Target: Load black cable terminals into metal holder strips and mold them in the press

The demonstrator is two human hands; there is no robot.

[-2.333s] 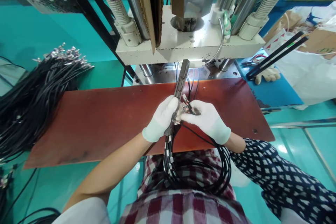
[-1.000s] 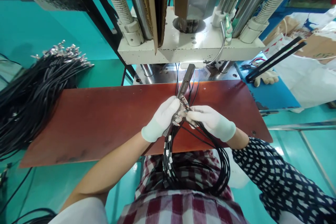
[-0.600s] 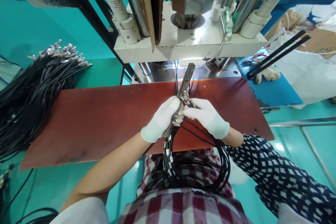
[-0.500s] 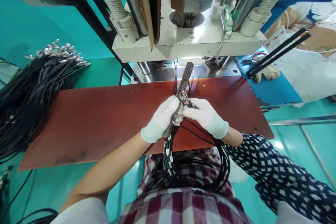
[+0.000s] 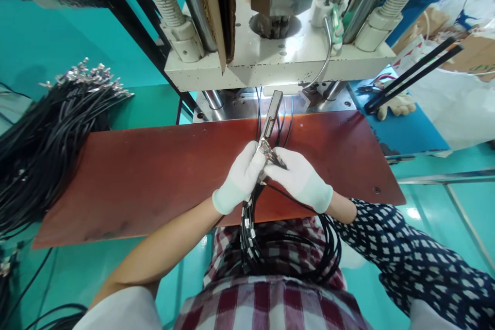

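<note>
White gloves cover both my hands, which meet over the red-brown board. My left hand (image 5: 243, 174) is closed around a narrow metal bar (image 5: 273, 113) that slants up and away from me. Silvery cable connectors (image 5: 265, 148) sit against the bar between my hands. My right hand (image 5: 299, 176) pinches the black cables (image 5: 279, 161) just behind those connectors. A loop of black cable (image 5: 328, 247) hangs from there down over my lap, with silvery connectors (image 5: 249, 229) along its left side. My fingers partly hide the lower bar and the connectors.
The red-brown board (image 5: 147, 175) spans the front. Behind it stands a press with a white plate (image 5: 247, 75) and steel posts. A heap of black cables (image 5: 50, 144) lies at left. On the right, a glove (image 5: 398, 106) rests on a blue surface (image 5: 419, 131) beside black rods (image 5: 413, 80).
My right hand has shifted slightly left, closer to the bar, with the cables. My left hand has moved a little up along the bar, and the connectors sit tighter between the hands.
</note>
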